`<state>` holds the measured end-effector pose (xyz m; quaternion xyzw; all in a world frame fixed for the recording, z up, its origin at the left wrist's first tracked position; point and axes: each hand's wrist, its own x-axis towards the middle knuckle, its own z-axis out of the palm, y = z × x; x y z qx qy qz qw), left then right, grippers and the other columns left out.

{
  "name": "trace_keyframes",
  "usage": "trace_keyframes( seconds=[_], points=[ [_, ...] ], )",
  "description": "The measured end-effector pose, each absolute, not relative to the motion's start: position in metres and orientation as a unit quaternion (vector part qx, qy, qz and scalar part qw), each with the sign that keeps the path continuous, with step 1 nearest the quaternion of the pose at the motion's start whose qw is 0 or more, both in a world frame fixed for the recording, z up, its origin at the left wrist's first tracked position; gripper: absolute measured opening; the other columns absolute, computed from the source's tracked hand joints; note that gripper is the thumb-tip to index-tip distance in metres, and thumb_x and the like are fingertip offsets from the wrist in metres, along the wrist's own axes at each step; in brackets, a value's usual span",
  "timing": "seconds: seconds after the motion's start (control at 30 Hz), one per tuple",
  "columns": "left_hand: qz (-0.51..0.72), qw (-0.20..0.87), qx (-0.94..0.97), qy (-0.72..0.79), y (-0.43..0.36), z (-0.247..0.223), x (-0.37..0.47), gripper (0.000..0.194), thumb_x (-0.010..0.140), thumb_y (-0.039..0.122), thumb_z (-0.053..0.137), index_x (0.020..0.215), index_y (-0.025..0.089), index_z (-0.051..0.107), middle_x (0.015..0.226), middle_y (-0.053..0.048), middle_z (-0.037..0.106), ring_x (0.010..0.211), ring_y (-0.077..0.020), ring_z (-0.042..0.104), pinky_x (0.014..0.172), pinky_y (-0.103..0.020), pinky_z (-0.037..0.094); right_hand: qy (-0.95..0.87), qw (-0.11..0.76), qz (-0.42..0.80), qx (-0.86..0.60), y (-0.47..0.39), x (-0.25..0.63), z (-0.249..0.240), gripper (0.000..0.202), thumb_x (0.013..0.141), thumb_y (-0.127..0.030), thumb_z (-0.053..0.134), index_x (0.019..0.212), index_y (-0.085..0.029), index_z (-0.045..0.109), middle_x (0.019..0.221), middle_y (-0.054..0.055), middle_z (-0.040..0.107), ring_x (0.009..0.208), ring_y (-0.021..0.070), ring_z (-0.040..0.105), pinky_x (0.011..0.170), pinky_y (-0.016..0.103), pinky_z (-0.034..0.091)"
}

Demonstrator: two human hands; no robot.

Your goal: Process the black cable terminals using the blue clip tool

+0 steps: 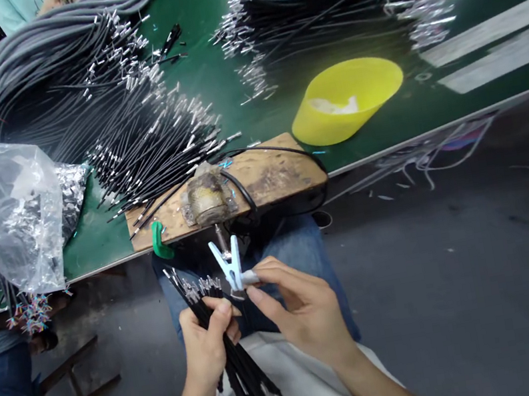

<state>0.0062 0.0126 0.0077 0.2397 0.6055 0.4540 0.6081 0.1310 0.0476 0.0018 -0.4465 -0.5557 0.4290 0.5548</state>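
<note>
My left hand [205, 343] is wrapped round a bundle of short black cables [240, 371], whose stripped silvery ends point up and away and whose other ends hang over my lap. Close by on the right, my right hand [308, 309] has its thumb and index finger brought together at the jaws of a light blue clothespin [230, 264]; something whitish covers the index fingertip. Whatever lies between those fingertips is too small to make out. The clothespin sits on the shaft of a small tape-wrapped motor [207, 197], fixed to a wooden board [275, 172] at the table edge.
A green clamp [160, 240] grips the board's left end. Piles of black cables [147, 136] and a clear plastic bag [8, 214] lie to the left. A yellow tub [305, 120] stands right of the board, with more cables [313, 0] behind. A wooden stool [75, 385] is at lower left.
</note>
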Motion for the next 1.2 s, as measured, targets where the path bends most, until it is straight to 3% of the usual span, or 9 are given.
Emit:
trace_keyframes(
  seconds=[0.1,0.2,0.3,0.43,0.53,0.63,0.73,0.97,1.2],
  points=[
    [0.462,0.594,0.241,0.614,0.013,0.008,0.006,0.042,0.063,0.055,0.07,0.056,0.015,0.057,0.042,0.004,0.041,0.037,-0.0063,0.036,0.039,-0.022,0.033,-0.574,0.53,0.448,-0.435,0.049,0.13,0.003,0.0,0.077,-0.02,0.064,0.077,-0.02,0.064,0.068,0.003,0.062,0.065,0.0173,0.054,0.058,0.029,0.045],
    [0.468,0.573,0.247,0.626,0.014,0.011,0.005,0.041,0.061,0.053,0.072,0.054,0.015,0.058,0.041,0.004,0.045,0.038,-0.0073,0.039,0.04,-0.022,0.035,-0.551,0.509,0.504,-0.428,0.048,0.129,0.001,0.011,0.079,-0.023,0.062,0.069,-0.02,0.063,0.066,0.003,0.061,0.065,0.0175,0.053,0.06,0.03,0.044],
    [0.471,0.539,0.278,0.641,0.013,0.014,0.003,0.034,0.06,0.046,0.076,0.053,0.014,0.064,0.041,0.003,0.048,0.039,-0.0078,0.042,0.041,-0.022,0.036,-0.443,0.481,0.652,-0.384,0.048,0.127,-0.005,0.016,0.079,-0.031,0.062,0.068,-0.019,0.063,0.069,0.003,0.061,0.066,0.0167,0.055,0.061,0.028,0.044],
    [0.469,0.515,0.321,0.642,0.01,0.017,0.002,0.02,0.057,0.034,0.08,0.058,0.016,0.072,0.054,-0.002,0.062,0.053,-0.0129,0.054,0.056,-0.025,0.047,-0.241,0.443,0.795,-0.337,0.062,0.123,-0.009,0.025,0.065,-0.041,0.074,0.066,-0.017,0.065,0.058,-0.001,0.059,0.056,0.0127,0.052,0.056,0.025,0.043],
    [0.478,0.509,0.32,0.641,0.011,0.02,-0.003,0.016,0.055,0.033,0.082,0.058,0.02,0.073,0.058,-0.003,0.067,0.06,-0.0152,0.059,0.065,-0.027,0.05,-0.205,0.474,0.796,-0.316,0.081,0.118,-0.001,0.034,0.061,-0.049,0.075,0.058,-0.017,0.062,0.052,-0.002,0.055,0.05,0.0106,0.047,0.051,0.023,0.04],
    [0.469,0.53,0.301,0.639,0.021,0.021,-0.013,0.02,0.044,0.035,0.085,0.049,0.022,0.072,0.052,-0.002,0.066,0.052,-0.0166,0.059,0.057,-0.028,0.052,-0.257,0.465,0.799,-0.282,0.095,0.112,0.009,0.045,0.066,-0.062,0.065,0.065,-0.017,0.067,0.06,0.002,0.061,0.055,0.013,0.053,0.054,0.025,0.044],
    [0.442,0.562,0.307,0.628,0.032,0.022,-0.021,0.021,0.037,0.035,0.087,0.044,0.023,0.071,0.048,-0.003,0.066,0.048,-0.0192,0.061,0.051,-0.03,0.053,-0.268,0.471,0.792,-0.281,0.099,0.108,0.015,0.043,0.067,-0.061,0.066,0.069,-0.018,0.069,0.064,0.003,0.064,0.059,0.0144,0.057,0.058,0.026,0.047],
    [0.511,0.464,0.35,0.633,0.026,0.021,0.002,0.013,0.06,0.03,0.077,0.061,0.017,0.076,0.057,-0.005,0.07,0.054,-0.0181,0.061,0.057,-0.028,0.05,-0.225,0.462,0.816,-0.266,0.093,0.104,0.011,0.044,0.07,-0.059,0.064,0.071,-0.016,0.07,0.066,0.005,0.067,0.057,0.0151,0.058,0.054,0.026,0.046],
    [0.505,0.481,0.352,0.625,0.019,0.021,0.003,0.017,0.062,0.031,0.077,0.057,0.015,0.073,0.05,-0.003,0.062,0.049,-0.0135,0.052,0.051,-0.025,0.042,-0.204,0.484,0.797,-0.297,0.086,0.112,-0.022,0.041,0.072,-0.059,0.063,0.08,-0.02,0.071,0.065,0.002,0.064,0.061,0.0152,0.057,0.059,0.026,0.046]
  ],
)
